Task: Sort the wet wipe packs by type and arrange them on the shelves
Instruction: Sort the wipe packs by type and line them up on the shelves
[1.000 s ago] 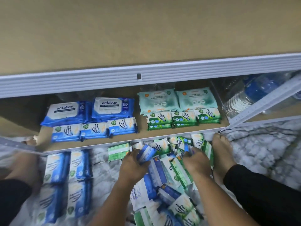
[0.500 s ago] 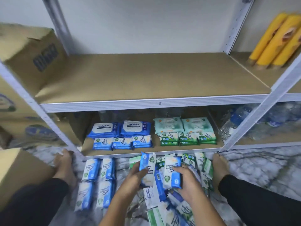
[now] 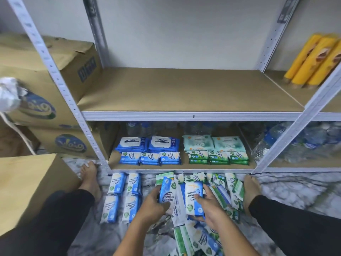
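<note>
Now both hands gripping: left hand blue-white pack, right hand matching pack.

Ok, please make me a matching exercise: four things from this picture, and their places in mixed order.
1 Antabax packs
2 yellow packs
3 small green shelf packs
4 block of four blue packs

A floor, left of the pile
B lower shelf, back left
C lower shelf, front right
D upper shelf, far right

Pairs: 1-B, 2-D, 3-C, 4-A
</note>
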A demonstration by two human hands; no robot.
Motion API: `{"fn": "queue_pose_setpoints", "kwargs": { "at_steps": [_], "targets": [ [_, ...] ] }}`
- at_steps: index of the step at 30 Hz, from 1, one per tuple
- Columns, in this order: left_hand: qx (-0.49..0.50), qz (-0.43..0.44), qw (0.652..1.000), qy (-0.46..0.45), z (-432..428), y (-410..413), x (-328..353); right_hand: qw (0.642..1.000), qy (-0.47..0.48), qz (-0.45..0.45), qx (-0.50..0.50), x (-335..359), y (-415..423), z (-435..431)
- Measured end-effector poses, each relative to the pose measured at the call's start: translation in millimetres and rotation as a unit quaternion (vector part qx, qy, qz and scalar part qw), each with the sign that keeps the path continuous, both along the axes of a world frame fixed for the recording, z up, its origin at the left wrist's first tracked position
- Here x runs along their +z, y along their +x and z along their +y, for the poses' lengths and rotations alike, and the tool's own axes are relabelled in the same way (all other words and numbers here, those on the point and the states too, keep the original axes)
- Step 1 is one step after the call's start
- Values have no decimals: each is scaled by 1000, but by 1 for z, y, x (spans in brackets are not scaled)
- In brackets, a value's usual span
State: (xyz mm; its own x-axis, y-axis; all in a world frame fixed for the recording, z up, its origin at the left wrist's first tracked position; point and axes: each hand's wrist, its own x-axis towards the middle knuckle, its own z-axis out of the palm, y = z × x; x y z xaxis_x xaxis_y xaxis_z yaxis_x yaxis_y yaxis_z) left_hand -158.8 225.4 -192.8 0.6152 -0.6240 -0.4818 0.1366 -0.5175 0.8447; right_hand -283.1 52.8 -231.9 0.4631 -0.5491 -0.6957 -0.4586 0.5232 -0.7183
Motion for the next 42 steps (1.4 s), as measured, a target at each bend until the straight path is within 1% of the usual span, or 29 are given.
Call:
{"fn": "queue_pose_setpoints", "kwargs": {
  "at_steps": [2,4,6,10,12,13,18,22,24,30,34,37,39,42],
  "targets": [
    [-6,-42,999,9,1,3,1,1000,-16,1,12,4,-2,1],
    [-11,-115,993,24,1,7,1,998,-51,5,32,6,-2,0],
    [9,-155,988,25,0,10,2,996,-81,10,48,5,-2,-2],
    [88,-125,987,-44,-2,13,-2,991,-119,13,63,0,2,-3],
    [114,-122,983,-73,-1,14,-6,991,-116,3,66,2,6,0],
    [115,-127,982,-74,0,14,-9,992,-111,-2,63,2,8,2],
    [98,-117,988,-24,9,17,-27,991,-114,1,74,-2,14,11],
    [78,-40,996,-1,17,24,-44,992,-113,11,63,-22,22,17],
    [74,-28,997,19,19,33,-49,992,-109,18,67,-33,31,21],
    [141,-41,987,68,9,82,-82,984,-131,52,106,-73,77,27],
    [125,-72,985,91,-4,118,-108,976,-150,73,142,-94,126,18],
    [155,-76,977,126,-14,148,-129,967,-161,83,181,-113,168,9],
    [172,-78,969,157,-22,169,-149,961,-152,92,211,-133,198,5],
    [141,-89,966,200,-34,192,-173,954,-122,113,251,-162,231,0]
  ]
}}
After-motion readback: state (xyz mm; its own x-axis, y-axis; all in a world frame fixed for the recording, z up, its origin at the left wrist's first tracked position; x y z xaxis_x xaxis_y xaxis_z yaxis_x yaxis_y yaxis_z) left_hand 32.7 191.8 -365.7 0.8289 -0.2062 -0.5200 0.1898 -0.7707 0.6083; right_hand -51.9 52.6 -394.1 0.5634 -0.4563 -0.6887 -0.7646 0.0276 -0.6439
